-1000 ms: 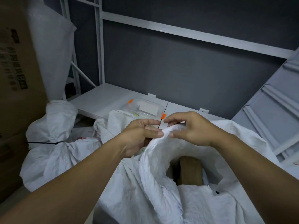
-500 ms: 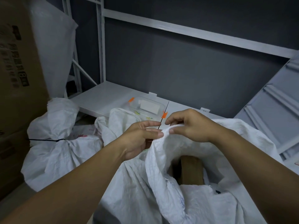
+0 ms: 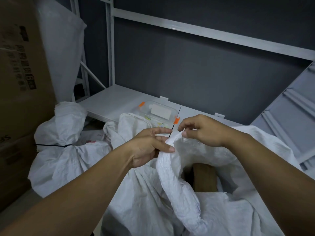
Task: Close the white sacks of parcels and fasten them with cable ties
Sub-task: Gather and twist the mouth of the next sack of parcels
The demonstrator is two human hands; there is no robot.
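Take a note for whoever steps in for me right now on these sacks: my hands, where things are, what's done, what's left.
Left hand: pinches the rim of the open sack; a black cable tie sticks up by its fingers.
Right hand: pinches the same rim, close beside the left.
Inside the open sack a brown parcel shows; the mouth gapes.
Done: the tied sack at the left, its neck cinched by a fastened tie.
Left: gather this mouth shut, loop the cable tie round the neck, pull it tight.
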